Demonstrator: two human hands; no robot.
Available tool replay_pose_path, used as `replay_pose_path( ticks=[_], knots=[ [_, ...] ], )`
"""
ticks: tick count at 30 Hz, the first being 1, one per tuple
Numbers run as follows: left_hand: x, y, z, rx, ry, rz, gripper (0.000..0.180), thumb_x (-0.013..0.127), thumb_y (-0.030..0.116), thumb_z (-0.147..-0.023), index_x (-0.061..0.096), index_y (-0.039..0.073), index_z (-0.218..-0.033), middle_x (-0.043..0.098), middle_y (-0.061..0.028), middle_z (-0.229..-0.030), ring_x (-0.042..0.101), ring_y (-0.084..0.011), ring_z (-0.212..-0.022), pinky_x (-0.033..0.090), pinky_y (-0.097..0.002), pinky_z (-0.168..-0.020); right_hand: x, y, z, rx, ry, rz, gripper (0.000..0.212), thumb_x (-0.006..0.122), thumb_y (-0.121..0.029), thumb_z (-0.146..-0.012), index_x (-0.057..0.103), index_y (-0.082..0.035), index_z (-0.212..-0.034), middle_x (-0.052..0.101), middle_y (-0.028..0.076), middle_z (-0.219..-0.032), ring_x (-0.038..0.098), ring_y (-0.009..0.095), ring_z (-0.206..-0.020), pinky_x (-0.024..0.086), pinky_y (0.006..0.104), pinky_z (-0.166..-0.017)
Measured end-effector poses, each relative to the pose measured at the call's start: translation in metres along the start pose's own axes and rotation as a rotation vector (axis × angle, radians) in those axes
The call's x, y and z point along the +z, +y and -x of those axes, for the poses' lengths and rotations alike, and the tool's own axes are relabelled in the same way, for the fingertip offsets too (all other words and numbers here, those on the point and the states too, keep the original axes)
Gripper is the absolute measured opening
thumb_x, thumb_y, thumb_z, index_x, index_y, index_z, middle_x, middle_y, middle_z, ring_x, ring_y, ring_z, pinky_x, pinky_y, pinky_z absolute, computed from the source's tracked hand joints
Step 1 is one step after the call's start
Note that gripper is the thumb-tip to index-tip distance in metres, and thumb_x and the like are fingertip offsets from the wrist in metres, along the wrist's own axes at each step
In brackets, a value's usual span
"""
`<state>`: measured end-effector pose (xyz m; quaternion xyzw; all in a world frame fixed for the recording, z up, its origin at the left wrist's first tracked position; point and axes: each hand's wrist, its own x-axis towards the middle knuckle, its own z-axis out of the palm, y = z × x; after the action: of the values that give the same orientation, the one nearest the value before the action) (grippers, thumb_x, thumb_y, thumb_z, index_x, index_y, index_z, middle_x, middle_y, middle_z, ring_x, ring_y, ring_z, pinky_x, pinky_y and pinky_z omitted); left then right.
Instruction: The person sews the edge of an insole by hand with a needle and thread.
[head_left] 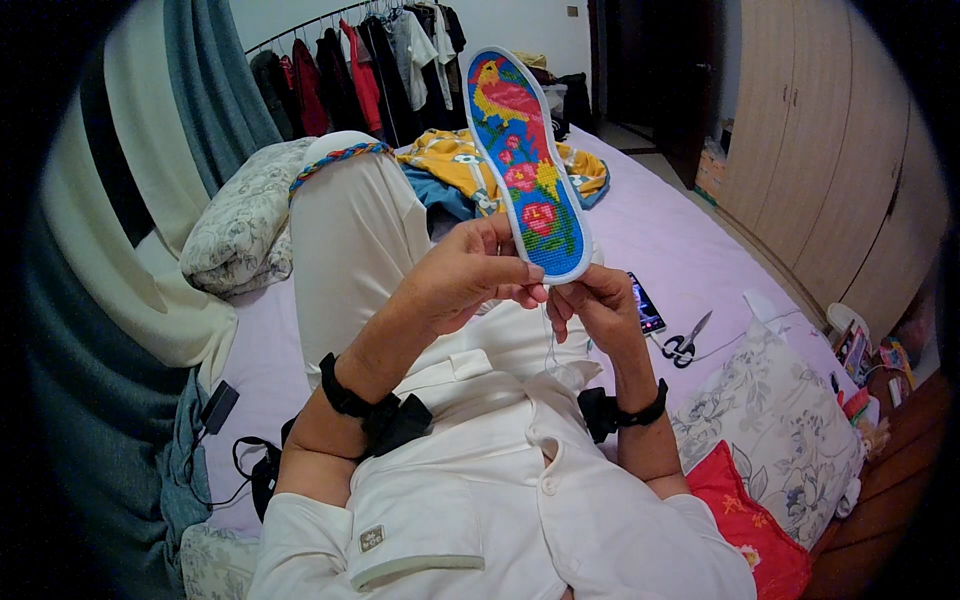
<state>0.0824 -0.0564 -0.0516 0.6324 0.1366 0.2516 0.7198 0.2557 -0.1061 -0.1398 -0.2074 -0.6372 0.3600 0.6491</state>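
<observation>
An embroidered insole (pixel 520 160) stands upright in front of me, its white-edged face worked with a yellow and pink bird, red flowers and green leaves on blue. My left hand (pixel 485 270) grips its lower left edge between thumb and fingers. At the rounded bottom end, my right hand (pixel 597 305) is closed in a pinch against the rim. Pale thread (pixel 550 340) hangs down between the hands toward my lap. Whether a needle sits in the right fingertips is too small to tell.
On the lilac bed sheet right of my hands lie a phone (pixel 646 303) and black-handled scissors (pixel 687 340). A braided multicoloured cord (pixel 340 158) crosses my raised knee. Beyond it is a yellow patterned cloth (pixel 450 160). A floral pillow (pixel 770 420) and red cushion (pixel 745 510) rest at right.
</observation>
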Motion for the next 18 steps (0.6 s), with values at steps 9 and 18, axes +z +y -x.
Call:
replay_pose_path(
  ticks=[9,18],
  knots=[
    [0.001,-0.001,-0.003,-0.009,0.013,-0.013,0.028,0.062,-0.002,-0.074,0.051,-0.001,-0.100,0.061,-0.0103,-0.082,0.061,-0.0155,-0.066,0.053,-0.0261,-0.059,0.002,0.000,-0.001,-0.025,-0.002,0.007,0.013,0.044,-0.004,-0.088,0.054,0.004,-0.091,0.052,0.006,-0.061,0.053,0.013,-0.052,0.047,0.0254,-0.046],
    [-0.002,-0.011,-0.009,-0.003,0.022,-0.054,0.029,0.062,0.000,-0.073,0.052,-0.003,-0.100,0.061,-0.0101,-0.085,0.061,-0.0145,-0.069,0.052,-0.0251,-0.062,0.023,-0.013,-0.003,0.002,0.131,-0.057,0.016,0.043,0.000,-0.086,0.047,0.001,-0.102,0.055,0.009,-0.080,0.056,0.015,-0.063,0.051,0.0290,-0.053]
  ],
)
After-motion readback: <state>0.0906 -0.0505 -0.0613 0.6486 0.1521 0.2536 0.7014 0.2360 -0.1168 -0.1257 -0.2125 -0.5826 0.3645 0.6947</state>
